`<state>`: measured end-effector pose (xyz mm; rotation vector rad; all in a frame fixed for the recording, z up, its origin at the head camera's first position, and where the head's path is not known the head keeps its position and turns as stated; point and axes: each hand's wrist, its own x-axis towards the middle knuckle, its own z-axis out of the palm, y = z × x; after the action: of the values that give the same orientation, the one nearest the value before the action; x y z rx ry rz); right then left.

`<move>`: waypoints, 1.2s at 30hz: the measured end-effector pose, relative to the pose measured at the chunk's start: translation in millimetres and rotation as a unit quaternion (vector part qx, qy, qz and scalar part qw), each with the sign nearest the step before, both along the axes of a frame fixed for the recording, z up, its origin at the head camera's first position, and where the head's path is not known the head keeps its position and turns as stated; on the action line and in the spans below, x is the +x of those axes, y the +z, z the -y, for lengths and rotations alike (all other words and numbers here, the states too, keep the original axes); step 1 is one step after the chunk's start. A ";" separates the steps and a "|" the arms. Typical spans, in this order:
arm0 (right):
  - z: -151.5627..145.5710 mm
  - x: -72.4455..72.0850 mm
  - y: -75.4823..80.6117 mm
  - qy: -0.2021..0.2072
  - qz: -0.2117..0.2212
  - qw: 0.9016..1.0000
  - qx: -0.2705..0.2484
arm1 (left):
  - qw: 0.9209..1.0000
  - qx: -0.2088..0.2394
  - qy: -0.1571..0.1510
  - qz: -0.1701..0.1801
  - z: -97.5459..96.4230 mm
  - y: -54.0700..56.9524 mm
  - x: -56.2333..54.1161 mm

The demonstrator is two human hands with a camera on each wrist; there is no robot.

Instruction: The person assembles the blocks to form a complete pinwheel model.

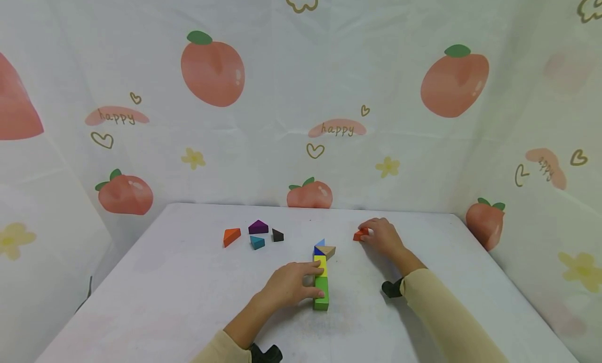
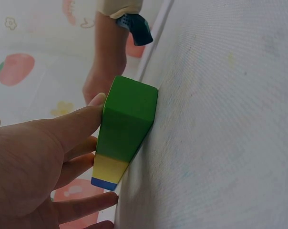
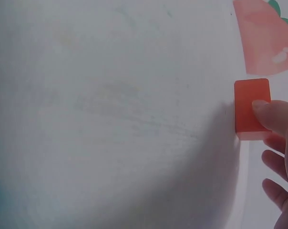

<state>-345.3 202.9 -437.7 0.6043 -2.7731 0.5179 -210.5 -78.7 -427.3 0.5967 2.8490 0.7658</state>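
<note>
A row of toy blocks lies across the middle of the white table: a green block (image 1: 322,295) nearest me, then a yellow block (image 1: 321,264), a dark blue triangle (image 1: 318,252), a wooden-coloured triangle (image 1: 327,250) and a light blue triangle (image 1: 321,243). My left hand (image 1: 290,283) rests over this row from the left, thumb against the green block and fingers, fairly straight, by the yellow one. To the right and farther back, my right hand (image 1: 384,237) pinches a red-orange block (image 3: 251,107), its thumb on one face. That block's far side is hidden.
Toward the back left lie an orange triangle (image 1: 231,236), a purple triangle (image 1: 258,227), a teal block (image 1: 257,242) and a dark brown triangle (image 1: 277,235). A printed cloth (image 1: 263,159) hangs behind the table (image 1: 164,290).
</note>
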 end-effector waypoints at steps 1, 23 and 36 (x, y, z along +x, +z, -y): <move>1.0 -0.2 0.2 -0.001 0.001 1.000 0.002 | 1.000 0.000 0.000 0.000 0.0 -0.1 0.0; 41.5 -10.9 21.8 0.012 0.007 0.999 0.046 | 1.000 0.009 -0.001 0.007 0.9 2.3 0.4; 68.0 -14.1 21.7 0.037 -0.003 0.999 0.039 | 1.000 0.006 -0.006 0.001 1.1 2.1 -0.7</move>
<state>-359.3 134.9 -415.9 0.7278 -2.7843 0.4234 -211.2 -79.9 -425.2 0.6140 2.8380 0.7824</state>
